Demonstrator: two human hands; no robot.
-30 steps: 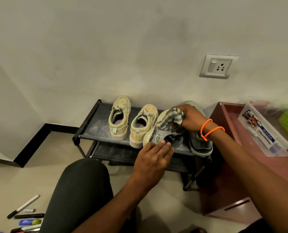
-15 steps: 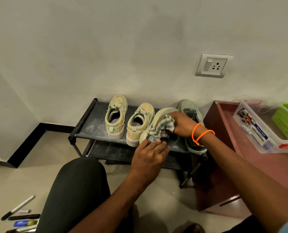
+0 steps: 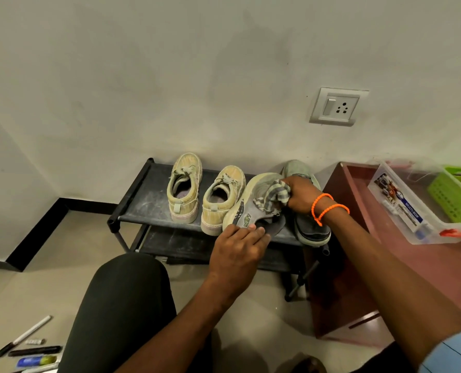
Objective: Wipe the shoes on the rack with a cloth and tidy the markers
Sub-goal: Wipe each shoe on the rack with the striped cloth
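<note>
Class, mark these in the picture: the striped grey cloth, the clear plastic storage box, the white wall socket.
striped grey cloth (image 3: pixel 273 196), head view, bunched middle.
clear plastic storage box (image 3: pixel 401 208), head view, labelled side wall.
white wall socket (image 3: pixel 337 106), head view, faceplate centre.

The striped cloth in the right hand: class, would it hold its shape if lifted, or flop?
Probably flop: the striped cloth is bunched and folded in the right hand, its edges drooping over the grey shoe. It looks thin, so likely light and unlikely to slip.
</note>
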